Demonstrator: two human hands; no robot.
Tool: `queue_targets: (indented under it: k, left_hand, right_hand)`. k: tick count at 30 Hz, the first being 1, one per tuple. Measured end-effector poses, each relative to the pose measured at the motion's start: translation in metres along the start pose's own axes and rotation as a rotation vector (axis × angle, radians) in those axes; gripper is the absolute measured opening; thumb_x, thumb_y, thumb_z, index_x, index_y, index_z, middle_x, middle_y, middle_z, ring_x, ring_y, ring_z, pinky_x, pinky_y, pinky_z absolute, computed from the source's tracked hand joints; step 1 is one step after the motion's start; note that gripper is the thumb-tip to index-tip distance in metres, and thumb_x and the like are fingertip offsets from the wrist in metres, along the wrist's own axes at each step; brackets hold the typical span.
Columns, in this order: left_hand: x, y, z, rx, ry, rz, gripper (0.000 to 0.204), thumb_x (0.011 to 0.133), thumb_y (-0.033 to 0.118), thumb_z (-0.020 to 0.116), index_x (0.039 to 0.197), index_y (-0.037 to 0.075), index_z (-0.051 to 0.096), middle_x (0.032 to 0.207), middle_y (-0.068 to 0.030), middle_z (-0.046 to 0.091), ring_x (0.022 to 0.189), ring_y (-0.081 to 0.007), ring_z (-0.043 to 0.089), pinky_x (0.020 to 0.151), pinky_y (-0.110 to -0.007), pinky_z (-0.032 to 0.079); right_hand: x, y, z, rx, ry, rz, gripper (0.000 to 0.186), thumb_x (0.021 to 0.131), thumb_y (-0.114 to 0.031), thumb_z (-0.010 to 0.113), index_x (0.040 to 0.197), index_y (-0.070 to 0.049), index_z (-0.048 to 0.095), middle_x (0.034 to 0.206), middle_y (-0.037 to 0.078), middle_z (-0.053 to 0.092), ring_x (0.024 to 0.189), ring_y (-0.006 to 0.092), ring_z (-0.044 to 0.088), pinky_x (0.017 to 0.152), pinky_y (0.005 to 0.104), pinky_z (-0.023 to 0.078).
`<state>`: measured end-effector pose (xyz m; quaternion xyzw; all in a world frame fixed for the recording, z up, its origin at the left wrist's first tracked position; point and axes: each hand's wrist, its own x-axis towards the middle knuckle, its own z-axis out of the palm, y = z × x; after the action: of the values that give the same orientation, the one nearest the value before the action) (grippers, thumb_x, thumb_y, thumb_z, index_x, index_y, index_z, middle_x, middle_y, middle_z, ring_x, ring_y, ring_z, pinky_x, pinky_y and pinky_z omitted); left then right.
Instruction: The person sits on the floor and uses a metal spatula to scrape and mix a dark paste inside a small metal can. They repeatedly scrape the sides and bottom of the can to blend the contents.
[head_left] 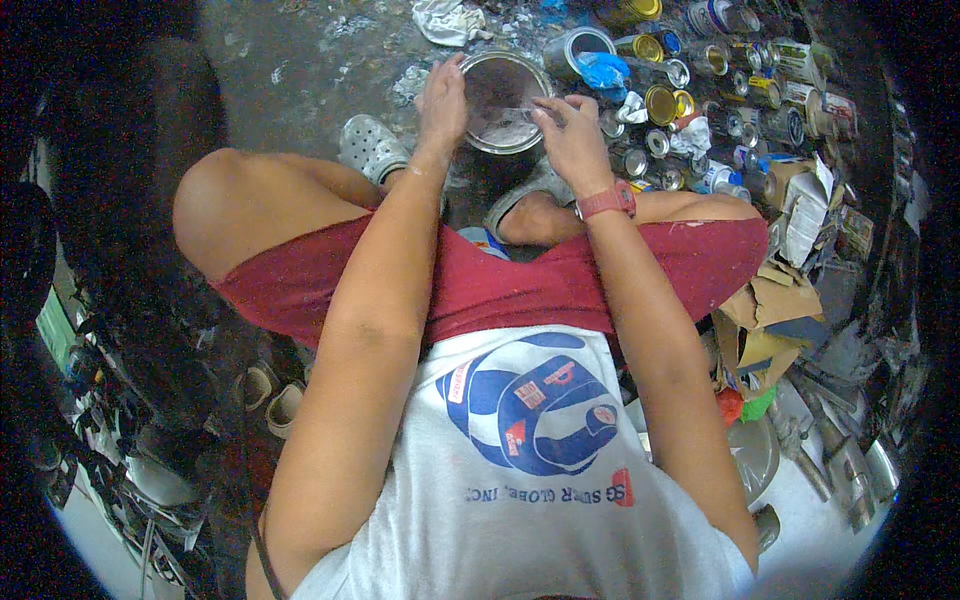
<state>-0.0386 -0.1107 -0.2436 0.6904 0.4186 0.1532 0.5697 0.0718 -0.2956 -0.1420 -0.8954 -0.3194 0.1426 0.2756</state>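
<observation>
A round open can [492,88] with a silver rim and brownish inside is between my hands, above my clogs. My left hand [441,108] has its fingers curled against the can's left side, gripping it. My right hand [571,135] is closed in a pinch on a thin pale tool [519,113], which lies over the can's opening near its right side; its exact shape is hard to make out. A grey clog [370,145] shows left of the can, and another [510,205] is below it.
Several paint cans [660,103] crowd the floor at the right, with blue plastic [602,70] and crumpled white paper [450,22] among and beside them. Torn cardboard [760,315] and metal pieces [800,445] lie beside me. Spare clogs [285,408] sit at the left.
</observation>
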Motion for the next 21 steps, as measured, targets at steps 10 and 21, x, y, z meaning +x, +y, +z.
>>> queue_targets:
  k: [10,21]
  left_hand:
    - [0.017,0.054,0.042,-0.058,0.009,-0.068,0.04,0.112,0.04,0.055,0.137,0.019,0.079,0.141,-0.0205,0.074,0.138,-0.0421,0.06,0.123,-0.053,0.042]
    - [0.03,0.068,0.041,0.006,-0.008,0.027,0.043,0.111,0.04,0.055,0.131,0.014,0.082,0.13,-0.024,0.077,0.128,-0.0455,0.067,0.115,-0.054,0.048]
  right_hand:
    - [-0.031,-0.065,-0.088,0.074,-0.074,-0.14,0.022,0.109,-0.014,0.065,0.123,-0.003,0.078,0.117,0.02,0.076,0.109,0.0404,0.075,0.095,0.0481,0.059]
    - [0.015,-0.013,-0.03,0.213,-0.015,0.05,0.025,0.109,-0.022,0.066,0.123,-0.005,0.079,0.107,0.022,0.079,0.108,0.0421,0.075,0.093,0.0476,0.059]
